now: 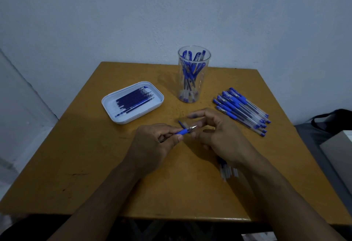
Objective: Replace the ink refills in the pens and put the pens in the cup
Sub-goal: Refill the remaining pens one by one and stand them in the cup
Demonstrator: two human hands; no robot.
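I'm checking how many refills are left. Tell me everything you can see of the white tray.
The white tray is a shallow rounded rectangle, plastic by its look, with a raised rim. It lies flat on the wooden table, left of the clear cup, turned at an angle. Inside, a bunch of dark blue refills lies side by side, tips toward the far right corner. Neither hand touches it.

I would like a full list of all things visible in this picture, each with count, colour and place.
table: one, brown wood, fills centre
cup: one, clear, far centre, holds blue pens
tray: one, white, left of cup
refills: about ten, dark blue, in tray
loose pens: about ten, blue and clear, right of cup
pen parts: several, clear, under right wrist
bag: one, dark, right edge
pen: one, blue grip, in left hand
cap: one, clear, in right fingers
left hand: grips pen
right hand: holds cap
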